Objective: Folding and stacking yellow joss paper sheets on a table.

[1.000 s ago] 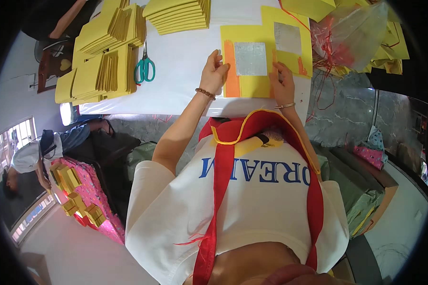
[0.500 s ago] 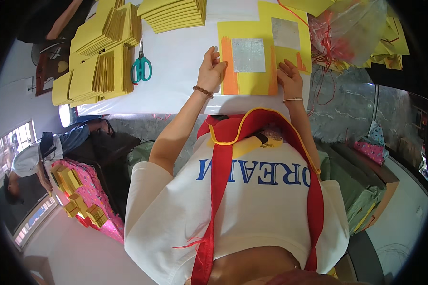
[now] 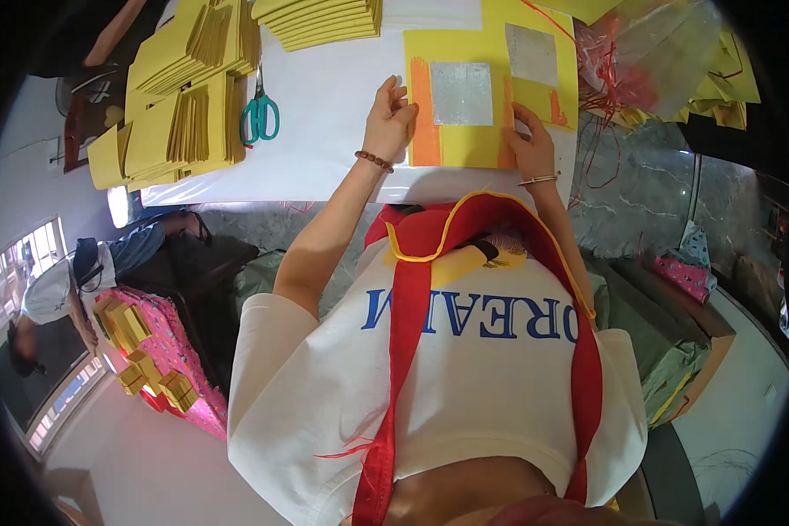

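Observation:
A yellow paper sheet (image 3: 465, 147) lies on the white table, with a silver square (image 3: 462, 93) in its middle and orange strips down both sides. At its left edge is my left hand (image 3: 387, 127), fingers loosely bent and apart, the thumb close against the border. My right hand (image 3: 533, 149) pinches the sheet's right edge, its thumb over the orange strip. Partly under this sheet, a second yellow sheet (image 3: 548, 105) with a silver patch (image 3: 531, 54) extends behind and to the right.
Stacks of folded yellow paper (image 3: 180, 131) fill the table's left side, with another stack (image 3: 320, 19) at the back. Teal-handled scissors (image 3: 260, 118) lie beside them. A clear plastic bag (image 3: 644, 53) and red strings (image 3: 600, 145) are at right. A person (image 3: 70, 285) is at far left.
My right hand has moved slightly left onto the sheet's edge, its thumb now over the orange strip. My left hand stays by the left edge. The whole view has shifted slightly.

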A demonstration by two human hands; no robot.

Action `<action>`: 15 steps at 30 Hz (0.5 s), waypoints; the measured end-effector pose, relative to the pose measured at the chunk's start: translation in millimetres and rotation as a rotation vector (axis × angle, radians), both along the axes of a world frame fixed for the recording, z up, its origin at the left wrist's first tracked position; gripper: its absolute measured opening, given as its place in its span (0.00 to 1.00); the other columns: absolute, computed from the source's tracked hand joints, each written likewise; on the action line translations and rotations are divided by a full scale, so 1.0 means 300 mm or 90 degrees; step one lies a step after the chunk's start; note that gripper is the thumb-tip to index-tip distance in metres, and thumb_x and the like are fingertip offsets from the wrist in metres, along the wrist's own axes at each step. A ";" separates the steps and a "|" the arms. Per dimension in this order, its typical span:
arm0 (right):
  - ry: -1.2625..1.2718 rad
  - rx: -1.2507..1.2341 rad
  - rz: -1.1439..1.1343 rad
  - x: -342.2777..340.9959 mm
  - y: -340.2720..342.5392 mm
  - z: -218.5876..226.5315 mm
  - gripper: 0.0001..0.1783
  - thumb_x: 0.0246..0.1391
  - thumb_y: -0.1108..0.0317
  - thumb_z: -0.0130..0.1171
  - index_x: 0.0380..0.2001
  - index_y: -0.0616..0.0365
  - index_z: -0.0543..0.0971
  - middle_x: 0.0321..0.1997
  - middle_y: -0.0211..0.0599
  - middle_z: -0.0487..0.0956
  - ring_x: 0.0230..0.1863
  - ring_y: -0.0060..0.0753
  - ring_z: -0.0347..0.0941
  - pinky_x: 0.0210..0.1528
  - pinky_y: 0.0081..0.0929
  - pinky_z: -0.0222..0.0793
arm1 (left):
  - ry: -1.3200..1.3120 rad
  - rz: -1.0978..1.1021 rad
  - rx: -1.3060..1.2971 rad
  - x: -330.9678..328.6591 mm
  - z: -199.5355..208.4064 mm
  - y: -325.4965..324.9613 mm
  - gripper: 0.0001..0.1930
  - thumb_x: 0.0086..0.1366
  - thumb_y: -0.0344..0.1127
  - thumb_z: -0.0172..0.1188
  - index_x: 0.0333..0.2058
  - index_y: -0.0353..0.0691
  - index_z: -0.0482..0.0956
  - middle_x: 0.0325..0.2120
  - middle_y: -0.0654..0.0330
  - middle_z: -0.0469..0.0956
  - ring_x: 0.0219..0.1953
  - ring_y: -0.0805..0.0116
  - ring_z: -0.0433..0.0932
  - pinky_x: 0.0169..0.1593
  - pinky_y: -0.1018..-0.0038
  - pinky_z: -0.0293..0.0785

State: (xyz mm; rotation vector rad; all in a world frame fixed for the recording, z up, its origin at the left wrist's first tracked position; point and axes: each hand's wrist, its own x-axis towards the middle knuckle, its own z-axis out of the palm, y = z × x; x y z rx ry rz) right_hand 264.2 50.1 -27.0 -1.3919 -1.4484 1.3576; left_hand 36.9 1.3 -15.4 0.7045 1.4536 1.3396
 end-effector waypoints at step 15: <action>0.008 -0.037 0.017 0.018 -0.012 -0.055 0.23 0.49 0.76 0.55 0.52 0.58 0.70 0.46 0.30 0.74 0.36 0.21 0.72 0.41 0.16 0.67 | 0.032 -0.022 -0.008 -0.001 0.007 -0.001 0.28 0.56 0.22 0.52 0.57 0.35 0.57 0.43 0.59 0.66 0.40 0.73 0.66 0.45 0.79 0.68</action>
